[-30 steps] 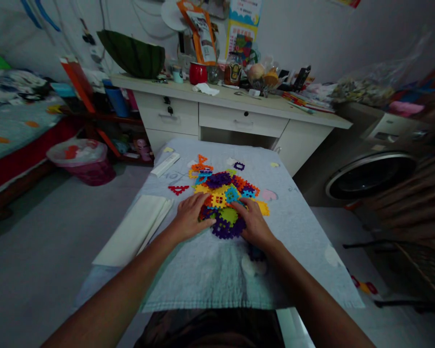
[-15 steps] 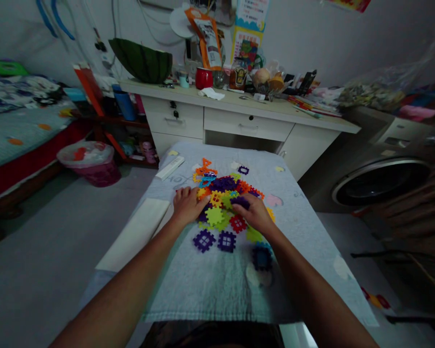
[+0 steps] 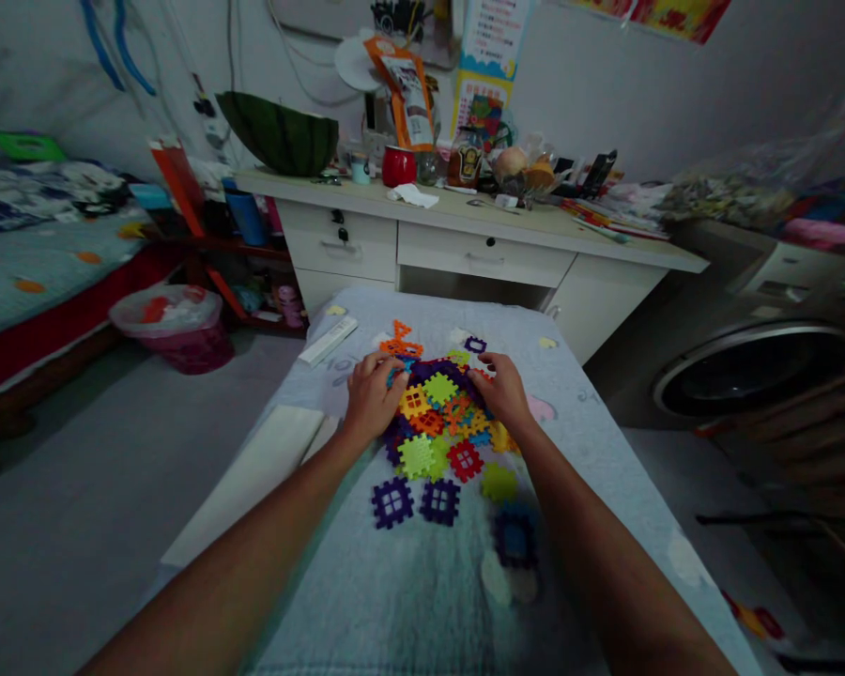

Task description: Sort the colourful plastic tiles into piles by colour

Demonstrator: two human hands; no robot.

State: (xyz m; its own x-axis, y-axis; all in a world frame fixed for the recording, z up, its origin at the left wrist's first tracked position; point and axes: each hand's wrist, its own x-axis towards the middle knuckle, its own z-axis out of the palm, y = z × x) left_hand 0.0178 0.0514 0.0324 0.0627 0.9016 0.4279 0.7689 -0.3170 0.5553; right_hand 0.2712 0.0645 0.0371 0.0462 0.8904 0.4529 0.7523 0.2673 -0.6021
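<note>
A heap of colourful plastic interlocking tiles (image 3: 442, 406) lies on a pale blue cloth-covered table (image 3: 408, 582). My left hand (image 3: 370, 399) rests on the heap's left side, fingers curled onto the tiles. My right hand (image 3: 501, 391) cups the heap's far right side, fingers bent over the pieces. Two purple square tiles (image 3: 415, 502) lie apart, nearer to me, with a red tile (image 3: 464, 459) and green tiles (image 3: 418, 454) beside them. A dark blue tile (image 3: 514, 538) lies under my right forearm.
A folded white sheet (image 3: 253, 474) lies on the table's left edge, a white box (image 3: 328, 340) further back. A cluttered white desk (image 3: 465, 235) stands behind, a pink bin (image 3: 173, 324) and bed (image 3: 35, 272) to the left, a washing machine (image 3: 746, 366) to the right.
Both hands moved away from me, from the heap's near edge to its far sides. Several tiles, two of them purple, now lie spread out nearer to me.
</note>
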